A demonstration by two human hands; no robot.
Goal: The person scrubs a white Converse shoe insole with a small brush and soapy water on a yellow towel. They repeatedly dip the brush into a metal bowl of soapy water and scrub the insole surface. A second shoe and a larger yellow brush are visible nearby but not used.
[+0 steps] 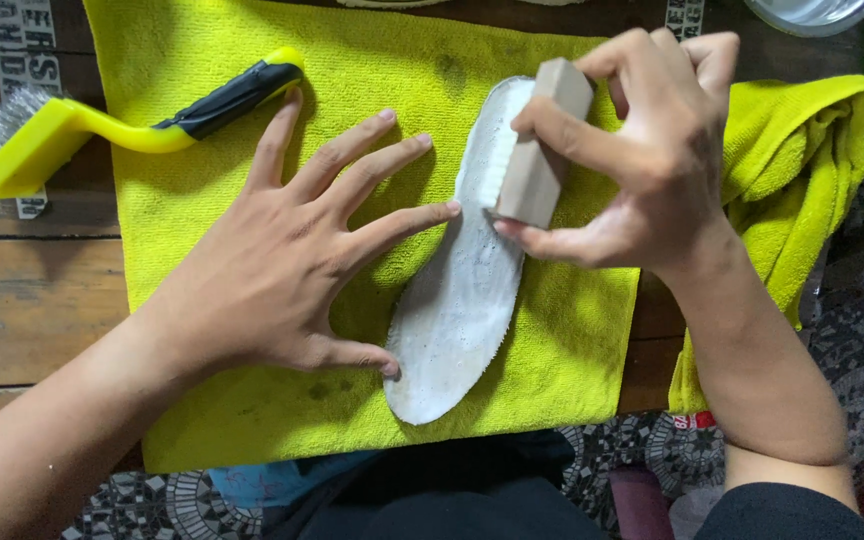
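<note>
Dark wooden tabletop, bright yellow-green towel spread across. Left hand splayed flat, pinning white fabric insole; right hand clamped around pale rectangular block brush. Bristles mostly hidden; metal bowl cut off.

A yellow wire brush lies left — partly on the wooden table.

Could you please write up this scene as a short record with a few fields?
Surface: wooden table with a yellow towel spread on it
Insole: white insole lies flat on the towel
Left hand: left hand spread, fingertips and thumb pressing the insole's edge
Right hand: right hand grips a small wooden brush, bristles on the insole's upper part
Spare tool: yellow wire brush with black grip, lying partly on the towel's upper left, untouched
</note>
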